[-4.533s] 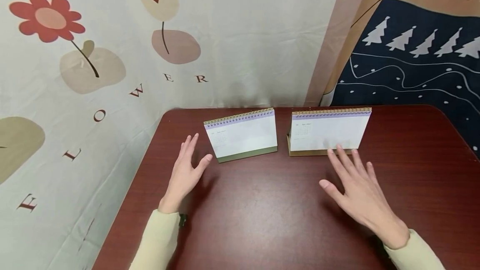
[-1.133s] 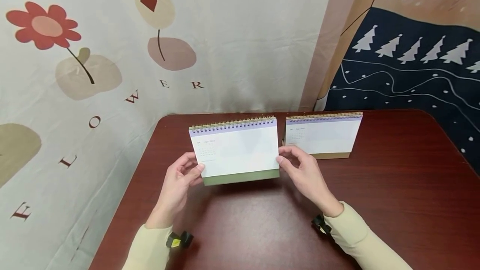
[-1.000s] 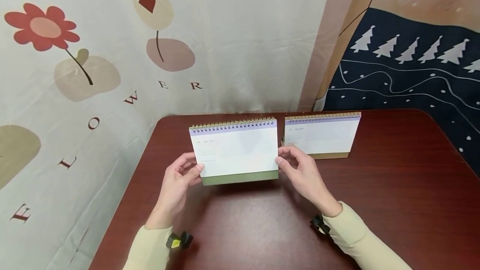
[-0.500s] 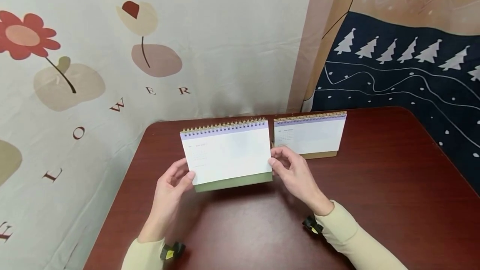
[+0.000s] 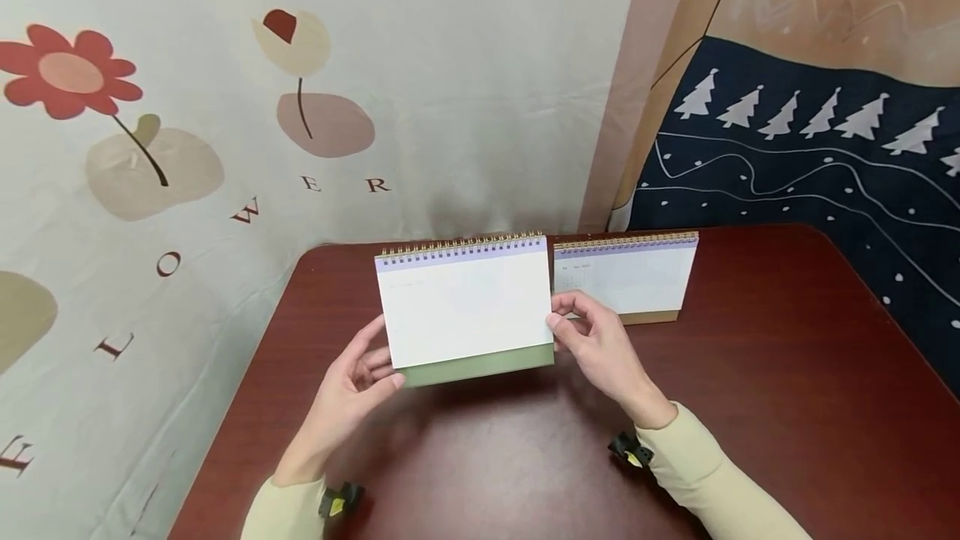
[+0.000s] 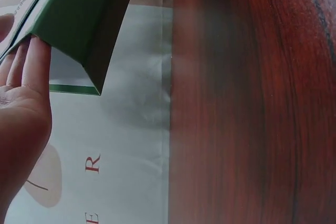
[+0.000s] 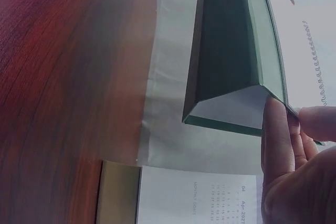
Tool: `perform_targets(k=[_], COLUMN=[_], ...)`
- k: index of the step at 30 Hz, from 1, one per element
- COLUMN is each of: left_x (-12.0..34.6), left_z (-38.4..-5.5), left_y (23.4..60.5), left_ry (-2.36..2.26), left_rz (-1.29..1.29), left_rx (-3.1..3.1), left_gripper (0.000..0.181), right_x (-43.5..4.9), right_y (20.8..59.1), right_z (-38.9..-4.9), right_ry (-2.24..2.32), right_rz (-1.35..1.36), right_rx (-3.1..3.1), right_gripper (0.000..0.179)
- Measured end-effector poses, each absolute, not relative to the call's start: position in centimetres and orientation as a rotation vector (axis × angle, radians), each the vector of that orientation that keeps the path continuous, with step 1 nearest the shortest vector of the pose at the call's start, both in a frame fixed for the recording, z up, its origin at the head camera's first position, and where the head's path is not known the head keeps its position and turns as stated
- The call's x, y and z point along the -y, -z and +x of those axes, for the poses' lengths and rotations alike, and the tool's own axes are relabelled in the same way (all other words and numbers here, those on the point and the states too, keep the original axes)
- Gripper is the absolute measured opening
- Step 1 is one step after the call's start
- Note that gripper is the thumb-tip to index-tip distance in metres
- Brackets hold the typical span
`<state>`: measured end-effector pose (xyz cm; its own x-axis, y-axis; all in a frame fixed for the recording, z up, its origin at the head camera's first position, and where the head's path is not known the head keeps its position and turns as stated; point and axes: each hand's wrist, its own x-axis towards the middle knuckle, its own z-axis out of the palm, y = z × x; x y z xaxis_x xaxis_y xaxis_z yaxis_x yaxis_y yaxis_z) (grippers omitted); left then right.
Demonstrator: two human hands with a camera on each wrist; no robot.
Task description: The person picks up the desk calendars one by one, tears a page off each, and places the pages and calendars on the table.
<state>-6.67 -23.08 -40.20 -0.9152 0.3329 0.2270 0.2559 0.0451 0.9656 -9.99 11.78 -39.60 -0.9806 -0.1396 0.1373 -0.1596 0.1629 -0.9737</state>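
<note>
A pale wall cloth [image 5: 465, 40], printed with flowers and scattered letters, hangs beyond both hands; a navy cloth [image 5: 787, 173] with white trees hangs beyond and to the right of the right hand. The reddish-brown tabletop [image 5: 772, 407] lies beneath both hands.

The green-based calendar [image 5: 465, 298] is between the two hands, held clear of the tabletop and slightly tilted, its left end lower. Its stand is a hollow, open-ended prism with pale inner walls; the left hand's fingers enter the hollow at one end, the right hand's at the other. The facing page is white; its print is too faint to read. The brown-based calendar [image 5: 637, 277] stands on the tabletop just beyond the right hand, partly hidden by it, and shows a small month grid.

Cream sleeves [image 5: 720, 473] cover both forearms, which reach in from the near side. The right hand [image 5: 603, 352] pinches the right edge, thumb in front, fingers behind. The left hand [image 5: 341, 398] holds the lower left corner, thumb in front, fingers extended behind the panel.

A small black device [image 5: 341, 500] sits at the left wrist, another [image 5: 632, 450] at the right.
</note>
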Motion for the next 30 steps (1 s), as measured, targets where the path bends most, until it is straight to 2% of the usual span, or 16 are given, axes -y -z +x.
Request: perform_targets(k=[14, 18, 23, 30], left_x=[22.3, 21.9, 21.5, 21.4], left_z=[-6.9, -6.8, -6.7, -6.8], left_y=[40.0, 40.0, 39.9, 39.7], left_ry=[-2.070, -2.120, -2.217, -2.330], left_rz=[0.632, 0.548, 0.351, 0.190], left_rx=[-2.192, -2.215, -2.191, -2.163], left_gripper=[0.081, 0.072, 0.057, 0.054], right_x=[-12.1, -11.6, -11.0, -9.8], right_y=[39.8, 39.9, 40.0, 40.0], right_z=[-10.3, -10.4, -10.3, -10.0], right_ry=[-2.007, -1.961, -1.660, -1.078], right_rz=[0.251, 0.266, 0.339, 0.610], right_rx=[2.379, 2.357, 2.377, 2.215], right_gripper=[0.020, 0.021, 0.025, 0.030])
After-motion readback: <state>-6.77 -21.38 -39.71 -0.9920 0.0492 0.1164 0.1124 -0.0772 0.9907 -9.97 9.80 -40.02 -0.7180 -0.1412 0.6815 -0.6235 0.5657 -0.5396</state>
